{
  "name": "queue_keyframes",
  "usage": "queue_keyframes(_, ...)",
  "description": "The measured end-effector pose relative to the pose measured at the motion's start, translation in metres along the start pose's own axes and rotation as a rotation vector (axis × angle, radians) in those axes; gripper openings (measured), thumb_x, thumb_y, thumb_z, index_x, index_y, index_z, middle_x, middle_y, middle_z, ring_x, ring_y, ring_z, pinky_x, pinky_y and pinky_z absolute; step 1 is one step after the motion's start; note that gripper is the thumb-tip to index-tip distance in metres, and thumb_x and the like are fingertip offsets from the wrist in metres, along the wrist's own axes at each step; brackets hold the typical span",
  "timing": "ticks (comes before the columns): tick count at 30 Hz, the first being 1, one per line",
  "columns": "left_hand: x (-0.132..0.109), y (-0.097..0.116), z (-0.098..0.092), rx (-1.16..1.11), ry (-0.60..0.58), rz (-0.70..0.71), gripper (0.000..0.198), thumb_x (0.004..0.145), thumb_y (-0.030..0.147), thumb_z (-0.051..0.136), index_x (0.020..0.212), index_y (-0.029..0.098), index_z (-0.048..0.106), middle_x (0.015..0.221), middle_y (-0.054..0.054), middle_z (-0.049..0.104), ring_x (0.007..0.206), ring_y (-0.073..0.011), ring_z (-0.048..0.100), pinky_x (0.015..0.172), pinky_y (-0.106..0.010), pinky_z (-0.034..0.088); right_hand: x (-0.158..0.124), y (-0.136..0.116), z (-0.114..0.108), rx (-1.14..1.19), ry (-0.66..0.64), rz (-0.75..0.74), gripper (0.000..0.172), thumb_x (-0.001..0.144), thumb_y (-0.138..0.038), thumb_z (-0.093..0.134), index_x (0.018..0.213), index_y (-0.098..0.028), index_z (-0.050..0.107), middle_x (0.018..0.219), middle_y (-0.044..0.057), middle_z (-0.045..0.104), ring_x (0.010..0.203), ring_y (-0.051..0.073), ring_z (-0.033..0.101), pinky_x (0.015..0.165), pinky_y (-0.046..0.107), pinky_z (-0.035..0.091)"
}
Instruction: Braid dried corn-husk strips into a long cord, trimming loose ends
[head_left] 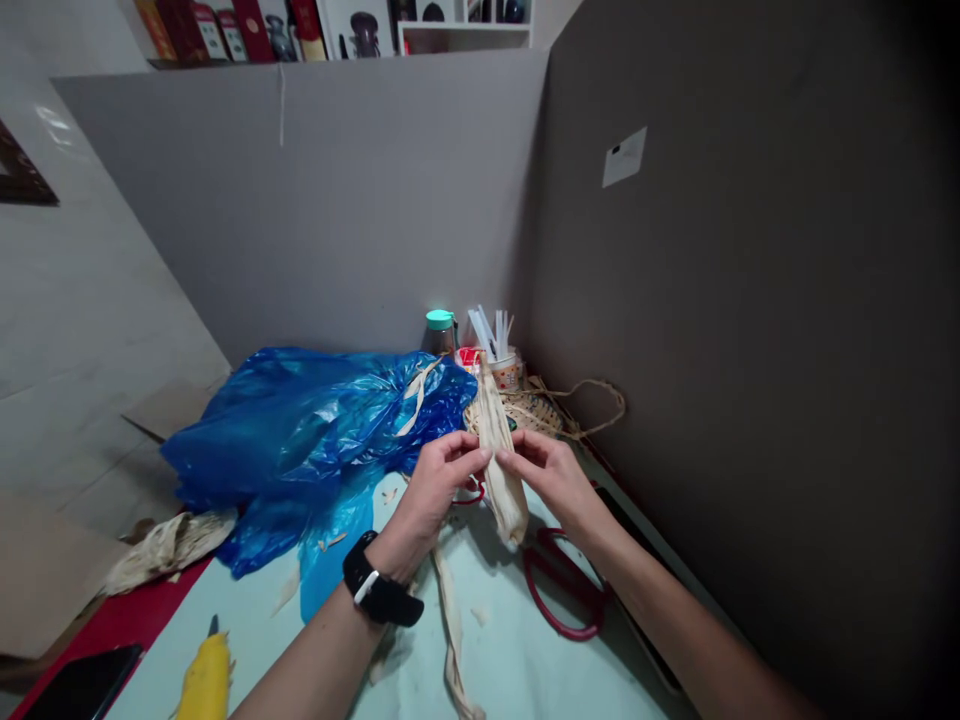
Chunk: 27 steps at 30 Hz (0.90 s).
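Husk strip (504, 490), pale, dry and lengthwise creased, sits between both hands over the light green tabletop (510, 665), its narrow end pointing away and its broader, blunt end toward the person. From the left, a flat, dark, glossy slab (86, 685) lies at the edge, with a crumpled, fibrous bundle (172, 548) beyond it and a smooth yellow tool (206, 680) with a dark tip closer to the middle. Shiny blue plastic bag (300, 420) spreads in wrinkled folds, a thin curling strip (416, 395) across it; behind stands a bottle (440, 320) with a green lid. Nearer, a long twisted strand (450, 640) trails down the table. Farther right come a patterned cup (505, 374) of translucent sticks (480, 328), a coarse woven piece (532, 412) with a braided loop (604, 395) and, nearer, rounded red handles (566, 600). Left hand (446, 475), a black band (382, 580) around its wrist, comes in from the lower left, fingers bent, thumb and forefinger pinching the strip's left edge. Right hand (555, 475) mirrors it from the lower right, pinching the opposite edge, the thumb tips close together.
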<state>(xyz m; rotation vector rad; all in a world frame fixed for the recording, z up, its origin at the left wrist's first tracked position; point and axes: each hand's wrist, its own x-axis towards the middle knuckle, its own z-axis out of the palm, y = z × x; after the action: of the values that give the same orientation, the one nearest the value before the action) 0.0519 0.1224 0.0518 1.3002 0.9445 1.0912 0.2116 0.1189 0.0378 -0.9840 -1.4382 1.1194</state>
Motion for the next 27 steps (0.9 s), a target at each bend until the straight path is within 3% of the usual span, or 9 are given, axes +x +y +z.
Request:
queue_keyframes(6, -0.003, 0.002, 0.003, 0.067, 0.027, -0.028, 0.019, 0.071, 0.031, 0.066, 0.076, 0.014, 0.060, 0.065, 0.002, 0.054, 0.056, -0.0077, 0.045, 0.052, -0.018, 0.036, 0.001, 0.006, 0.000, 0.017, -0.078, -0.011, 0.021, 0.079, -0.035, 0.062, 0.084, -0.015, 0.064, 0.080, 0.003, 0.065, 0.075, 0.018, 0.058, 0.069, 0.027, 0.044)
queue_keyframes(17, -0.001, 0.000, 0.002, 0.196, 0.049, 0.003, 0.019, 0.070, 0.032, 0.066, 0.075, 0.014, 0.063, 0.067, 0.000, 0.059, 0.059, -0.0111, 0.049, 0.054, -0.020, 0.040, -0.004, 0.007, 0.003, -0.350, 0.013, -0.136, 0.023, 0.087, -0.036, 0.053, 0.089, -0.016, 0.064, 0.085, 0.004, 0.068, 0.074, 0.018, 0.060, 0.065, 0.026, 0.043)
queue_keyframes(23, -0.001, -0.003, 0.001, 0.159, 0.056, -0.027, 0.019, 0.069, 0.033, 0.068, 0.071, 0.014, 0.063, 0.060, 0.002, 0.056, 0.054, -0.0104, 0.048, 0.052, -0.021, 0.040, -0.006, 0.004, 0.005, -0.384, 0.028, -0.142, 0.020, 0.086, -0.033, 0.054, 0.086, -0.016, 0.064, 0.082, 0.004, 0.067, 0.073, 0.018, 0.059, 0.065, 0.027, 0.042)
queue_keyframes(27, -0.001, -0.005, 0.001, 0.148, 0.043, -0.037, 0.021, 0.069, 0.032, 0.067, 0.079, 0.013, 0.065, 0.070, -0.003, 0.063, 0.060, -0.0137, 0.054, 0.053, -0.021, 0.041, -0.005, 0.009, 0.006, -0.322, 0.025, -0.143, 0.021, 0.086, -0.034, 0.054, 0.085, -0.016, 0.065, 0.082, 0.003, 0.066, 0.072, 0.018, 0.058, 0.065, 0.026, 0.042)
